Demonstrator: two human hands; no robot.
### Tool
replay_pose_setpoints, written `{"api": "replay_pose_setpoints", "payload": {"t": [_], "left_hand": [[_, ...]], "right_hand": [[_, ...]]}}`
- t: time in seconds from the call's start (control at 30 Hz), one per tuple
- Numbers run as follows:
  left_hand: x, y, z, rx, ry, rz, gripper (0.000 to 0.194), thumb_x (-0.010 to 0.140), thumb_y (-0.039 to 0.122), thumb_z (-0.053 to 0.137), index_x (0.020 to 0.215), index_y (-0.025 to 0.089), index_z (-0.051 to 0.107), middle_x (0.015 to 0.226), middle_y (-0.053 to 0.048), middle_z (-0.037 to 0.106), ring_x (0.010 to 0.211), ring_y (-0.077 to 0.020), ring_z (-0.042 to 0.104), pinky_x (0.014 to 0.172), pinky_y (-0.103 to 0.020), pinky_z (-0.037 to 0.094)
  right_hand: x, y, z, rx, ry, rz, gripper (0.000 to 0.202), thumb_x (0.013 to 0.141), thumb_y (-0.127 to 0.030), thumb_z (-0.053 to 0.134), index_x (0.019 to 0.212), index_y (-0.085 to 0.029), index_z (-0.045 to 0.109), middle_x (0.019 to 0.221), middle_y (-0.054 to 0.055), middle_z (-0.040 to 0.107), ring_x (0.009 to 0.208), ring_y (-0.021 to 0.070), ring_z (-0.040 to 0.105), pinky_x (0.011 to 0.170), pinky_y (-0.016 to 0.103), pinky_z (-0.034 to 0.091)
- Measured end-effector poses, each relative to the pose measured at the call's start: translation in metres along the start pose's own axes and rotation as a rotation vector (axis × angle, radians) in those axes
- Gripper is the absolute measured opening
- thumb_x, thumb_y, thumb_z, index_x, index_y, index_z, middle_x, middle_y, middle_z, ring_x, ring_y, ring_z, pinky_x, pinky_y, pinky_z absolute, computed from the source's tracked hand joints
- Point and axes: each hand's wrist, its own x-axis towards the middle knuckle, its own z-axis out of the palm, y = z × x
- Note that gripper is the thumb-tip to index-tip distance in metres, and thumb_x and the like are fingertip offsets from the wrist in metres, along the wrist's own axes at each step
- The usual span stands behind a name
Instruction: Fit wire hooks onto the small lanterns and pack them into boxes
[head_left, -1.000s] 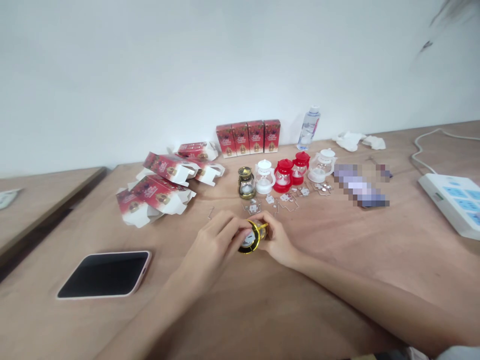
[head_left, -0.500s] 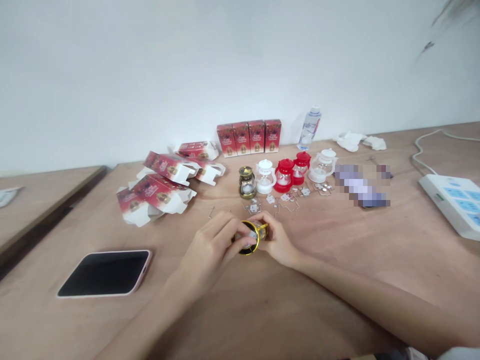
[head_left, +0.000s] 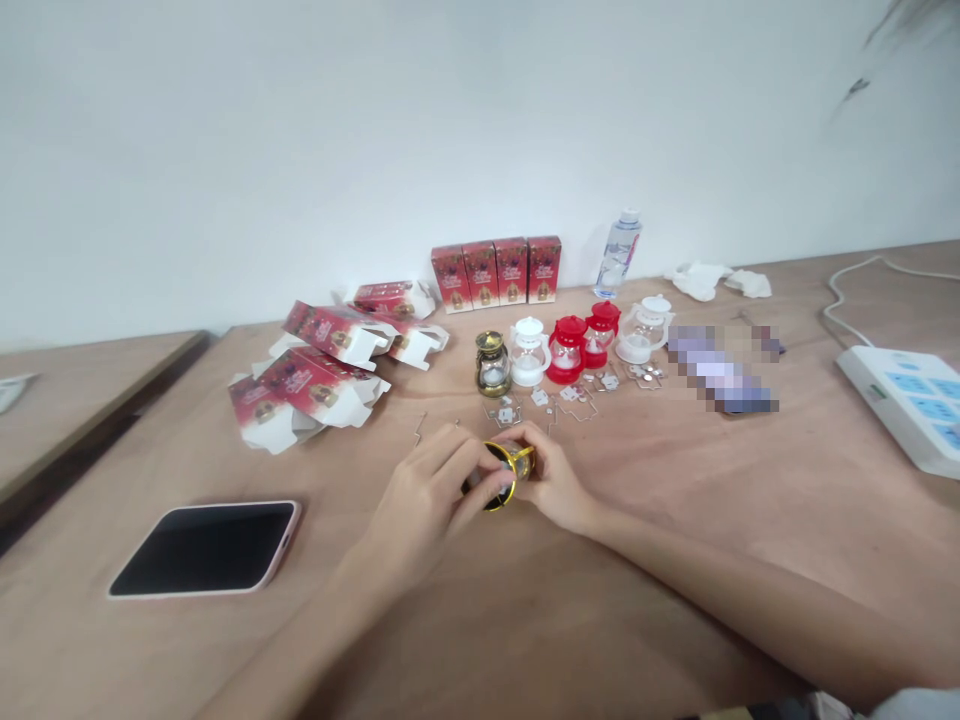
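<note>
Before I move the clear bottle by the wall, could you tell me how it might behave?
The bottle looks tall and narrow, so a high push could tip it. Its round sides suggest it would probably roll once down.

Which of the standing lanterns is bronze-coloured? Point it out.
The lantern at the left end of the group, beside a white one; the others standing there are white or red.

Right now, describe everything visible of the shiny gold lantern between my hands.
The shiny, metallic-looking gold lantern is tipped sideways over the wooden table. The left hand dips fingertips into its round, dark, hollow base. A gold strut and part of a clear body show; the right hand holds that body, partly hiding it.
</note>
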Motion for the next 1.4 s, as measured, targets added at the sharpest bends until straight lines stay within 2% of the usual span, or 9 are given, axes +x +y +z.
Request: {"api": "replay_pose_setpoints", "payload": {"t": [0.47, 1.1, 1.4], "left_hand": [[-0.0061, -0.0035, 0.0028, -0.023, 0.004, 0.023, 0.006, 0.088, 0.019, 0.053, 0.082, 0.018, 0.055, 0.075, 0.000, 0.059, 0.069, -0.0115, 0.051, 0.064, -0.024, 0.040], [-0.0044, 0.0003, 0.0008, 0.018, -0.014, 0.027, 0.012, 0.090, 0.022, 0.049, 0.079, 0.019, 0.053, 0.073, 0.000, 0.060, 0.068, -0.0125, 0.052, 0.064, -0.025, 0.041], [-0.0057, -0.0039, -0.0001, 0.042, 0.124, -0.038, 0.010, 0.088, 0.020, 0.052, 0.079, 0.017, 0.053, 0.072, -0.001, 0.059, 0.066, -0.0126, 0.052, 0.062, -0.025, 0.042]], "right_hand": [[0.0000, 0.0013, -0.0010, -0.030, -0.021, -0.031, 0.035, 0.061, -0.009, 0.066, 0.093, -0.021, 0.061, 0.090, 0.002, 0.059, 0.086, 0.0187, 0.056, 0.076, 0.030, 0.043], [0.0001, 0.0013, -0.0009, -0.026, -0.021, -0.008, 0.036, 0.061, -0.011, 0.069, 0.094, -0.022, 0.062, 0.091, 0.002, 0.060, 0.086, 0.0189, 0.056, 0.076, 0.030, 0.044], [-0.0004, 0.0047, 0.0002, 0.024, -0.018, 0.007, 0.039, 0.060, -0.009, 0.068, 0.096, -0.022, 0.062, 0.093, 0.002, 0.062, 0.089, 0.0195, 0.057, 0.078, 0.031, 0.045]]}}
